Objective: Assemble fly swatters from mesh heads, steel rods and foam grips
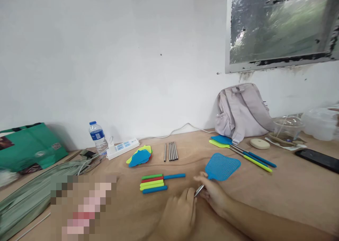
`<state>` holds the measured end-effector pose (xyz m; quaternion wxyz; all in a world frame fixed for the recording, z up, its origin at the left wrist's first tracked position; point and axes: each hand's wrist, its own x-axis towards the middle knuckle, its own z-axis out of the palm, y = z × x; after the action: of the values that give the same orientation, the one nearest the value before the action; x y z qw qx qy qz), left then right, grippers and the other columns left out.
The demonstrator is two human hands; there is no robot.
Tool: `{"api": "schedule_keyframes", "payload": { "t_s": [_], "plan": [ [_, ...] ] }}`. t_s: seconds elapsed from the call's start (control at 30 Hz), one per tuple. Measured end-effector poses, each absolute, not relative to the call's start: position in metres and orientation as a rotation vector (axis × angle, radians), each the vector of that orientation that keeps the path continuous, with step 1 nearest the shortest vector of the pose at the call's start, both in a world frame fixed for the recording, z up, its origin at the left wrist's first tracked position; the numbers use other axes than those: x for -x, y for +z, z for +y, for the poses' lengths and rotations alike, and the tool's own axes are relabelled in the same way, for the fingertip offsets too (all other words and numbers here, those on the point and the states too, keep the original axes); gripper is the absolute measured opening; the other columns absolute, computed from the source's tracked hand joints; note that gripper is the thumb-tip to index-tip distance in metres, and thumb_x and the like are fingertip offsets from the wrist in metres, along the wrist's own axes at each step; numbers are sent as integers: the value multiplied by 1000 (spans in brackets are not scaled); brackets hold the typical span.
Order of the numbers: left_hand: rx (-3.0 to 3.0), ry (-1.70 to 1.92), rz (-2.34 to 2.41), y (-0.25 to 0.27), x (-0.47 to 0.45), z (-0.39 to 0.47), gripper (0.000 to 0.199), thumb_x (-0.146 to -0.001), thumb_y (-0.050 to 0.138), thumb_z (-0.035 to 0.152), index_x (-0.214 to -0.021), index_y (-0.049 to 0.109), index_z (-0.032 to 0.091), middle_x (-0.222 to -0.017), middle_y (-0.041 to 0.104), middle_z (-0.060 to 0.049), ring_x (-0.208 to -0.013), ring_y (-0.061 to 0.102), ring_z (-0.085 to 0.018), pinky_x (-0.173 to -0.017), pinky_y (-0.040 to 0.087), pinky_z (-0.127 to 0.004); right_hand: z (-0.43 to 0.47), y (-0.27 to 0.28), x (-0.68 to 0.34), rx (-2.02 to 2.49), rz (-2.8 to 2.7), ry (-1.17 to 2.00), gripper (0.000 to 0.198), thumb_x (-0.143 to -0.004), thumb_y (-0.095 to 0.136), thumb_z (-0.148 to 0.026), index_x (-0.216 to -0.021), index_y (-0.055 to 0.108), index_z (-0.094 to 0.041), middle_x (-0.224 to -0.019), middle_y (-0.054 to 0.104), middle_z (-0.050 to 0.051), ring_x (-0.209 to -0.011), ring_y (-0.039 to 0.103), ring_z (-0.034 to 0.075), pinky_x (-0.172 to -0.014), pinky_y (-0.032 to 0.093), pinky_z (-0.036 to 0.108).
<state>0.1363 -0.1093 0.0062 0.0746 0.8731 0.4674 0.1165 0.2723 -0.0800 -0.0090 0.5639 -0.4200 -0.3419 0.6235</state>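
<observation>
A fly swatter with a blue mesh head [222, 167] is between my two hands, low and right of centre. My right hand [213, 193] is closed around the neck, just below the head. Closed on the lower part of its metal rod [199, 190] is my left hand [181, 209]; the rod's end is hidden by the fingers. Left of my hands lie several loose handle grips [152, 184] in green, red, yellow and blue, with one blue grip [174, 176] sticking out to the right. Farther back are several bare metal rods [172, 151] and a pile of loose blue and yellow swatter heads [140, 158].
Fly swatters with handles [256, 158] lie at right, before a backpack [242, 110]. Nearby are a white case [260, 144], a phone [317, 158] and a plastic bowl [288, 126]. At left are a power strip [123, 148], water bottle [97, 137] and green bag [34, 147].
</observation>
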Motion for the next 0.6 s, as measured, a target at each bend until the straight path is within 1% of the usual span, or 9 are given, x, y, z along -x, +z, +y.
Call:
{"api": "schedule_keyframes", "payload": {
  "t_s": [0.07,0.13,0.23,0.3,0.37,0.47,0.53,0.6],
  "plan": [
    [-2542,386,1357,9,-133,-109,25,-88,28,26,-95,51,20,-90,62,-9,-77,59,-22,-67,41,-33,-74,-13,-277,976,-715,1508,37,-65,57,-33,-50,25,-21,-43,21,-10,-35,18,4,-37,17,20],
    [-2471,450,1294,12,-130,-109,24,-88,28,28,-93,50,22,-91,61,-8,-80,57,-20,-68,40,-30,-71,-18,-279,949,-700,1542,39,-68,56,-38,-49,26,-21,-43,21,-10,-35,18,4,-36,15,20],
    [-2370,496,1225,15,-127,-107,21,-87,29,29,-89,49,22,-89,60,-5,-79,55,-18,-67,39,-28,-67,-18,-280,906,-742,1552,44,-67,58,-44,-48,27,-20,-43,23,-9,-35,18,4,-36,13,20],
    [-2299,527,1187,17,-125,-105,20,-87,30,31,-82,48,22,-83,58,-2,-76,53,-16,-65,38,-26,-64,-16,-282,895,-777,1532,46,-66,59,-46,-47,27,-20,-42,24,-9,-35,17,3,-36,13,20],
    [-2201,532,1148,19,-123,-103,23,-87,30,34,-75,45,21,-73,54,1,-69,51,-14,-60,37,-24,-59,-13,-288,887,-819,1519,46,-66,59,-46,-46,27,-19,-41,25,-9,-34,17,3,-36,13,20],
    [-1959,444,1074,22,-118,-98,29,-86,29,41,-70,40,20,-57,40,5,-48,40,-9,-45,31,-20,-48,-10,-302,863,-857,1526,44,-69,57,-46,-47,29,-19,-41,26,-10,-34,17,2,-36,14,19],
    [-1807,397,1027,24,-113,-94,29,-85,30,44,-71,39,20,-53,34,8,-40,32,-6,-38,26,-18,-40,-8,-315,868,-836,1495,43,-69,57,-44,-47,29,-19,-40,27,-9,-33,18,3,-34,14,19],
    [-1726,382,978,24,-107,-89,30,-83,33,46,-73,40,19,-55,34,8,-37,30,-5,-35,24,-18,-32,-4,-330,880,-802,1444,43,-69,57,-41,-47,27,-20,-39,27,-9,-32,19,3,-33,14,19]
  ]
}}
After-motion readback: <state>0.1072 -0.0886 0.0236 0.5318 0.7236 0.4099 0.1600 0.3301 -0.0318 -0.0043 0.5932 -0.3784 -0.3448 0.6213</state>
